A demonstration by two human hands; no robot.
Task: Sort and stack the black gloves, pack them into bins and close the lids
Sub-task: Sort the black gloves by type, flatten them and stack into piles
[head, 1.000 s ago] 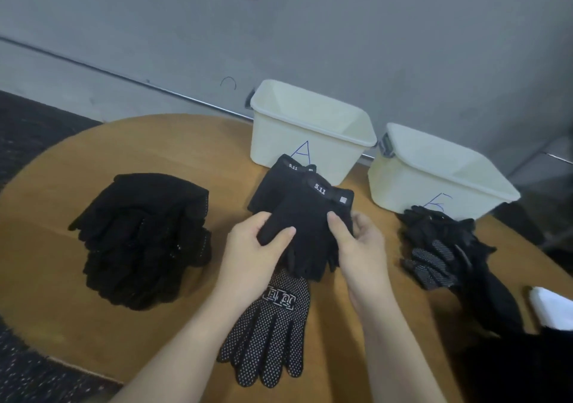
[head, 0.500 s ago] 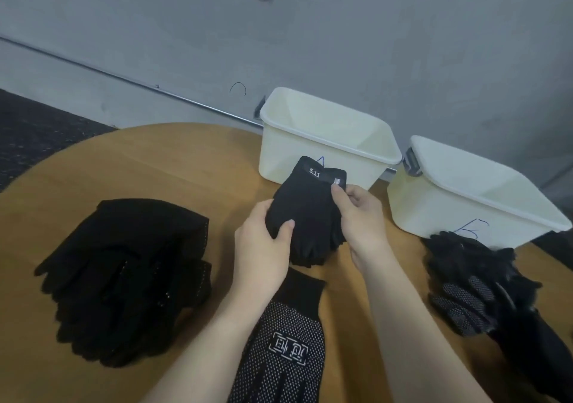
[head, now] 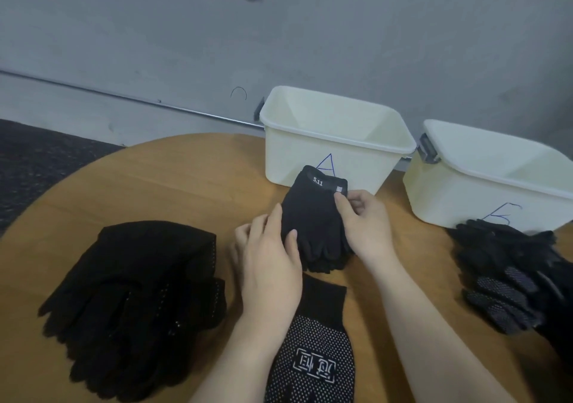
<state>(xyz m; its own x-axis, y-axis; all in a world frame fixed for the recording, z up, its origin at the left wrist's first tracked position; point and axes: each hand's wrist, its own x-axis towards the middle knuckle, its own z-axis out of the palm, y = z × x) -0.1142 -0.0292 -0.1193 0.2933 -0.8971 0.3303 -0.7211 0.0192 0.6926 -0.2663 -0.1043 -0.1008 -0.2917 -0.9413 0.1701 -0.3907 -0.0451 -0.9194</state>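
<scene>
A small stack of black gloves marked 5.11 [head: 313, 216] is held between both hands just in front of the white bin marked A [head: 335, 145]. My left hand [head: 269, 257] grips the stack's left side, thumb on top. My right hand [head: 362, 222] pinches its right edge near the cuff. A second white bin with a blue letter [head: 490, 185] stands to the right. Both bins are open with nothing visible inside. A dotted black glove with a white logo [head: 313, 359] lies under my forearms.
A large pile of black gloves [head: 136, 297] sits on the left of the round wooden table [head: 186, 179]. Another pile of dotted black gloves [head: 508, 272] lies before the right bin. A grey wall stands behind the bins. No lids are in view.
Both hands have squared the two spread 5.11 gloves into one stack and carried it away from me, up to the front of bin A. The camera has tilted down.
</scene>
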